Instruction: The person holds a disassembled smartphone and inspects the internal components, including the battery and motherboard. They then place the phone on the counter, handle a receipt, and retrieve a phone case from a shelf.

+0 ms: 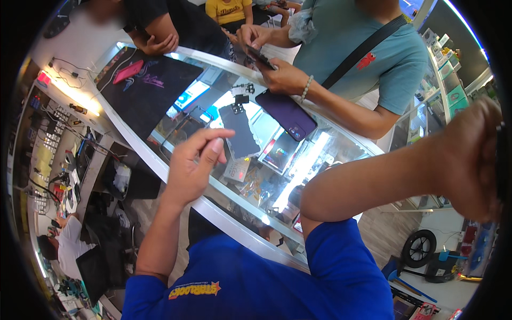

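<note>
My left hand (pixel 194 165) hovers over the near side of a glass-topped counter (pixel 213 184). Its index finger reaches to the right, and the thumb presses toward the curled fingers; whether anything small is between them is hidden. Just beyond the fingertips lies a flat dark grey phone-sized panel (pixel 241 133). Small black parts (pixel 238 103) rest at its far end. To its right is a purple phone (pixel 288 116), lying flat. My right hand (pixel 474 160) is raised close at the far right edge, blurred and partly cut off, so its fingers do not show clearly.
A black mat (pixel 146 93) with a red phone (pixel 128 72) covers the counter's left end. Across the counter, one person holds a phone (pixel 261 57); another leans on folded arms (pixel 160 42). A cluttered workbench (pixel 64 154) stands left, with shelves (pixel 448 66) at right.
</note>
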### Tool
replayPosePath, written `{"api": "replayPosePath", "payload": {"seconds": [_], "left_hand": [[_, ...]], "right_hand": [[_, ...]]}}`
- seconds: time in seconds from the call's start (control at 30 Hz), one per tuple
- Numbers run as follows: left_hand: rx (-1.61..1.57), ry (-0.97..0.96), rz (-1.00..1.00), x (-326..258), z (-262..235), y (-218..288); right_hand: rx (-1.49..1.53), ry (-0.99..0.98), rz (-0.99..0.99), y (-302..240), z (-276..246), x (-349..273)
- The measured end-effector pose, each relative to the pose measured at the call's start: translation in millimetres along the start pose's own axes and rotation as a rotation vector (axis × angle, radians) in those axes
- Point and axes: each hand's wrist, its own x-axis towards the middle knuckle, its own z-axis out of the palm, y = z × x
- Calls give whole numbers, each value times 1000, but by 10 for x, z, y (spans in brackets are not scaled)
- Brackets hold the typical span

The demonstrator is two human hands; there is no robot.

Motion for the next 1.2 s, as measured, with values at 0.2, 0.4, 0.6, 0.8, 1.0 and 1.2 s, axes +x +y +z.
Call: {"api": "replayPosePath", "payload": {"seconds": [0.2, 0.4, 0.6, 0.8, 1.0, 1.2], "left_hand": [[-32, -40, -133, -205, 65, -322], [-94, 68, -162, -457, 80, -606], [-122, 37, -129, -484, 10, -634], [-87, 39, -128, -356, -51, -653], [-173, 127, -70, 376, 193, -626], [-525, 303, -95, 997, 489, -719]], "right_hand": [[-346, 191, 268, 1153, 476, -145], [-1093, -190, 900, 1665, 538, -1131], [-903, -406, 851, 1402, 1191, -1681], [-611, -680, 912, 1190, 1641, -2125], [-600, -515, 1215, 1287, 1542, -2015], [-612, -540, 1386, 1286, 1460, -2040]]}}
